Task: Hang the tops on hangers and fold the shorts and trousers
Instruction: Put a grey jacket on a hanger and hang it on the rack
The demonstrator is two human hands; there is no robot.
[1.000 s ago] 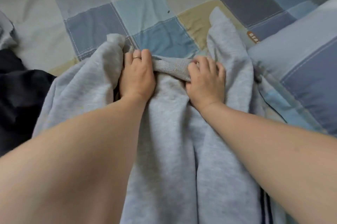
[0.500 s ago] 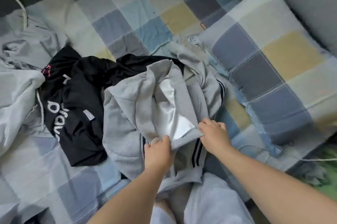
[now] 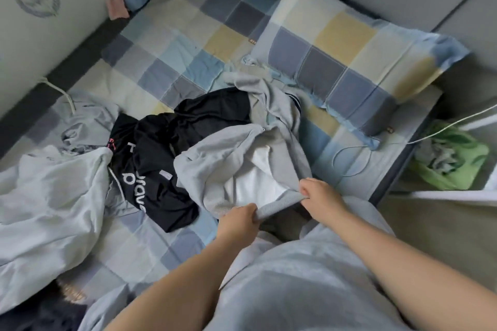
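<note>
**Both hands on the waistband of the grey trousers**

My left hand [image 3: 239,219] and my right hand [image 3: 320,193] each pinch the ribbed waistband [image 3: 279,203] of the grey trousers [image 3: 215,166], with the fingers curled around the edge and a short stretch of band pulled tight between them. The rest of the trousers lies bunched on the bed [image 3: 166,61] in front of me, and one part reaches toward the pillow [image 3: 349,56]. A white pocket lining [image 3: 255,182] shows in the opening, so I think the garment is partly inside out.

Several things could go wrong from here. If I fold it as it lies, the lining will stay outside and the fold will be lumpy. The trousers touch and partly cover the black top [image 3: 161,169]; a quick pull toward me may drag that top along and tangle both. A white cable [image 3: 349,158] lies on the bed just beside the cloth, and a leg sweeping over it could catch it. The legs also seem twisted, so I should shake them straight first.
</note>
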